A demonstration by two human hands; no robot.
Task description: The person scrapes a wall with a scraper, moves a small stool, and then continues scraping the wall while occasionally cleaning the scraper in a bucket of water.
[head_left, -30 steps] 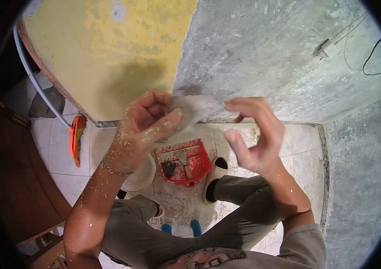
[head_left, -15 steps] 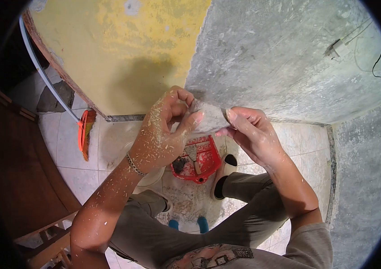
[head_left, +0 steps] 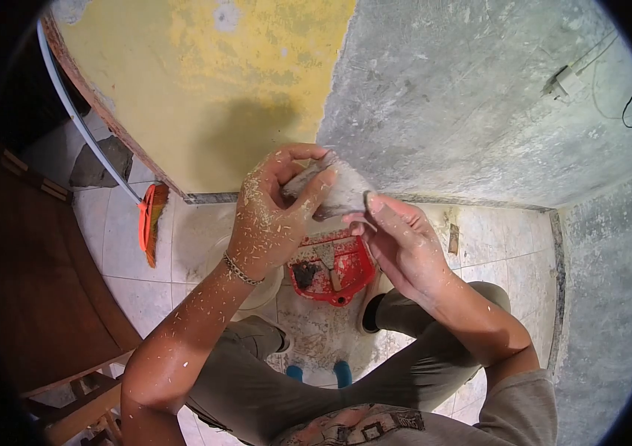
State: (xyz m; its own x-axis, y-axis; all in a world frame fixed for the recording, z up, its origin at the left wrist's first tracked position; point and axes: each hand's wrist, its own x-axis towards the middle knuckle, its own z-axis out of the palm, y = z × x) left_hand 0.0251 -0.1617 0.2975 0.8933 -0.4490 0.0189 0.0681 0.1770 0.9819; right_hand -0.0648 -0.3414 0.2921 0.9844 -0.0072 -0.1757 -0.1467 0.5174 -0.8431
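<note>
A worn grey-white sheet [head_left: 344, 187], perhaps sandpaper, is held up between both hands in front of the wall. My left hand [head_left: 275, 197], speckled with pale flakes, pinches its left part between thumb and fingers. At the sheet's lower right corner, my right hand [head_left: 405, 236] grips the edge between thumb and fingers. Below the hands, a red dustpan [head_left: 357, 279] lies on the floor with a scraper [head_left: 328, 262] and dark debris in it.
The wall is part yellow [head_left: 256, 67], part bare grey [head_left: 442, 97]. An orange broom [head_left: 151, 219] stands at the left, near brown wooden furniture [head_left: 56, 282]. A pale round container [head_left: 260, 293] sits partly behind my left arm. A charger [head_left: 570, 80] hangs at the upper right.
The sheet has tilted, its right end lower, and more of its left part shows. My right hand has moved slightly left and down. The whole view has shifted a little.
</note>
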